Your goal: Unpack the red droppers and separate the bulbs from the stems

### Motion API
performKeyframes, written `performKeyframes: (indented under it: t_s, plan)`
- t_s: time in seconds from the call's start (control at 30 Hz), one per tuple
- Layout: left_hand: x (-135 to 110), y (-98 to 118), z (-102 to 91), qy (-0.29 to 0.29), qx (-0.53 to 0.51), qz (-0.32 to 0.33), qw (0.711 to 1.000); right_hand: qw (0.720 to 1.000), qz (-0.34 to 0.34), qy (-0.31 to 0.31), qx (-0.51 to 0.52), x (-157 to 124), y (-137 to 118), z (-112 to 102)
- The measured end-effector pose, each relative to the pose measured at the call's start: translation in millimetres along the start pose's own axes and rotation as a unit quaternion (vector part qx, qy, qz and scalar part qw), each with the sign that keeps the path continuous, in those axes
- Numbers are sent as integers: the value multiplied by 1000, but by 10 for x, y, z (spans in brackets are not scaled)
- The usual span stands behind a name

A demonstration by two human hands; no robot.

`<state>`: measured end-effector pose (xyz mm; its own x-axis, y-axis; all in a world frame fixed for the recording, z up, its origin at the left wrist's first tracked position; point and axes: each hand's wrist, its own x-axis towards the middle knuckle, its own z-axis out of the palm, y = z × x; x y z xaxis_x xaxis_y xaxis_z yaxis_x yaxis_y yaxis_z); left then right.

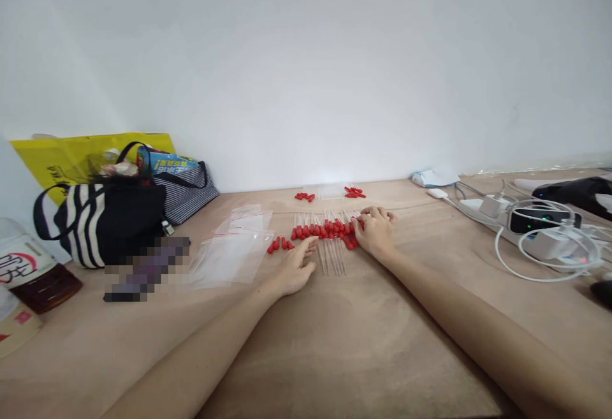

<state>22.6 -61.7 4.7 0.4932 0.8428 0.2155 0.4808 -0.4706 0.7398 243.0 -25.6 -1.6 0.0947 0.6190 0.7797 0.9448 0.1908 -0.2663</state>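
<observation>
A dense row of glass droppers (331,259) with red rubber bulbs (315,231) lies across the middle of the table, some tubes pointing away from me and some toward me. My left hand (296,269) rests at the near left of the row, fingers stretched out and thumb apart, fingertips by the bulbs. At the row's right end my right hand (375,233) has its fingers bent down around a red-bulbed dropper; the fingers partly hide it. A few loose red bulbs (280,243) lie left of the row.
Clear zip bags (234,250) lie to the left. More red-ended droppers (354,192) lie near the wall. A black striped bag (112,221), a yellow bag (90,148) and a bottle (38,279) stand at left. White cables and a power strip (480,210) are at right.
</observation>
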Motion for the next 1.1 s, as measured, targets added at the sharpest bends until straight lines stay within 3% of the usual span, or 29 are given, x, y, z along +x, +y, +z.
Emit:
performKeyframes:
  t_s: [0.17,0.3,0.43,0.63,0.77,1.1]
  plan:
    - [7,-5,10,18,-9,-1,1000,995,15,22,92,-118,17,-183]
    - [-5,14,3,75,39,21,996,978,-67,-31,194,-277,25,-382]
    - [-15,95,-44,149,186,94,967,959,-143,-70,236,-365,-44,-484]
    - [-18,131,-39,88,306,160,935,946,-176,-125,240,-385,-174,-471]
    - [-12,101,-20,95,322,177,925,953,-173,-147,202,-389,-221,-468]
    - [-50,124,-15,96,360,190,908,958,-225,-123,130,-401,-312,-462]
